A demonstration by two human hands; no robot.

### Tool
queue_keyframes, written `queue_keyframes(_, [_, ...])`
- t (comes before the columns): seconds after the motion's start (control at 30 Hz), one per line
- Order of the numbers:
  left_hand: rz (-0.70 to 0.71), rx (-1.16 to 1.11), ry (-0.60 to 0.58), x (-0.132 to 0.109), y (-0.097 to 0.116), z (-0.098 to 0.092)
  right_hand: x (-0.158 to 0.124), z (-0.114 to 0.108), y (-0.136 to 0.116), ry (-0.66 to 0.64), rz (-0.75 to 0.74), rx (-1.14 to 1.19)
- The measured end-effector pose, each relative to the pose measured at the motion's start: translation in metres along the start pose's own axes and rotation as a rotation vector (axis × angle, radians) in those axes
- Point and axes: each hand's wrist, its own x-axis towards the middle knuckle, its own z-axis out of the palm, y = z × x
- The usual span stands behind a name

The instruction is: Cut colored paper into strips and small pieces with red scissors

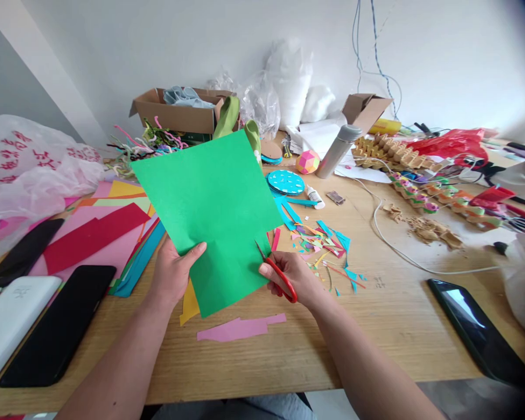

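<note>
A large sheet of green paper [210,204] is held up above the table, tilted. My left hand [175,268] grips its left edge, thumb on top and the other fingers hidden beneath. In my right hand [291,271] is a pair of red-handled scissors [284,280], with a blade showing over the sheet's lower right edge, where a cut runs in. Under the sheet, part of a yellow paper piece [191,304] sticks out. A pink paper scrap [240,329] lies on the table just in front.
Coloured paper sheets [87,233], a black phone [59,326] and a white power bank [17,321] lie left. Paper scraps [328,245] spread right of the sheet, below a grey bottle [339,150]. A white cable [385,242] crosses toward another phone [472,326] at right.
</note>
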Motion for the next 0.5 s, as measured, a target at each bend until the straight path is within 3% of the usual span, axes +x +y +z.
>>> queue_keyframes(0.13, [-0.041,-0.028,-0.081,-0.0013,-0.0009,0.0003,0.0007,-0.0005,0.0,0.018,-0.002,-0.012])
queue_keyframes(0.4, [-0.031,-0.04,-0.083,-0.0011,-0.0018,0.0011,0.0009,0.0027,0.0012,0.075,0.001,0.005])
queue_keyframes(0.5, [-0.024,-0.044,-0.078,0.0004,-0.0036,-0.0008,0.001,0.0017,-0.0003,0.02,0.002,0.003])
